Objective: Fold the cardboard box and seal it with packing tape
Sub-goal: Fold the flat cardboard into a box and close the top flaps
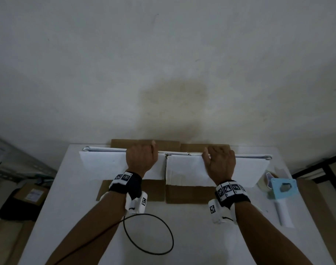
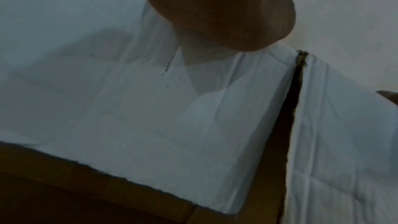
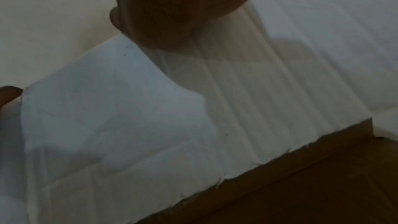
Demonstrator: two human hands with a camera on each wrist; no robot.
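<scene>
Your left hand (image 1: pixel 141 156) and right hand (image 1: pixel 220 161) curl over the flattened white-faced cardboard box's (image 1: pixel 182 169) raised far edge, twelve o'clock on the white worktop (image 1: pixel 182 236) (light, stiff; grip near creases).

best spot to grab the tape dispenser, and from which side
Take the tape dispenser by its white handle. The handle points toward the person and lies bare on the table, so come from the near side with the right hand.

A plain packing workspace: white table (image 1: pixel 182 236) against a stained bare wall (image 1: pixel 163 64), tape dispenser (image 1: pixel 280 194), parcel (image 1: pixel 29 196) on the floor.
</scene>
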